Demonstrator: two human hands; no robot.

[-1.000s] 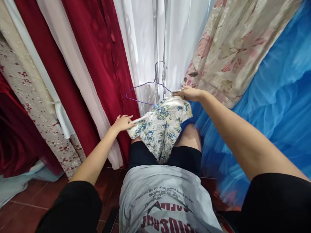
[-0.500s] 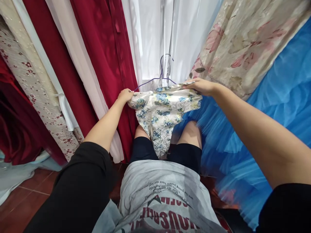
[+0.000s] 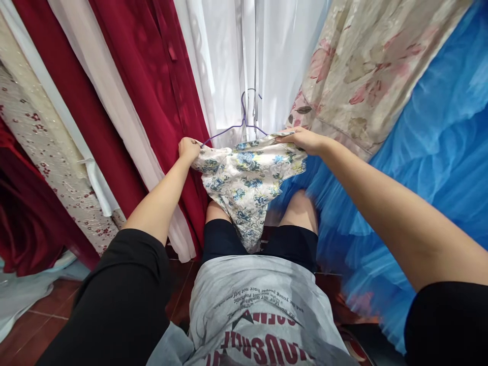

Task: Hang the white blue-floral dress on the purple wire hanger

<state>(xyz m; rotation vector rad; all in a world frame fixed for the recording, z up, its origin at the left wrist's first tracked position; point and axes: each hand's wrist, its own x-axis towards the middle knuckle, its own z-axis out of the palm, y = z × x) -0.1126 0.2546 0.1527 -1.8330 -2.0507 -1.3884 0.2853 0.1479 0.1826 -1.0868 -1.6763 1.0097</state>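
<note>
A cream garment with a blue and yellow flower print, looking like a blouse (image 3: 247, 178), hangs stretched between my two hands in front of my thighs. My left hand (image 3: 189, 150) is closed on its left shoulder. On the other side, my right hand (image 3: 301, 140) pinches the garment's upper right edge, the thumb hidden in part. A thin purple hanger (image 3: 244, 122) sits inside the neckline, its hook pointing up and its arms running under the cloth. Lower down, the garment narrows and droops between my legs.
Dark red dresses (image 3: 152, 101) and a pale pink one hang at the left. White cloth (image 3: 221, 61) hangs straight ahead. A beige floral dress (image 3: 354, 66) and a blue tulle skirt (image 3: 404, 203) fill the right. Red tiles (image 3: 41, 315) cover the floor.
The view has shifted a little, so hands, hanger and blouse appear slightly further left. The blouse's front looks a bit more spread out. Both hands keep their hold.
</note>
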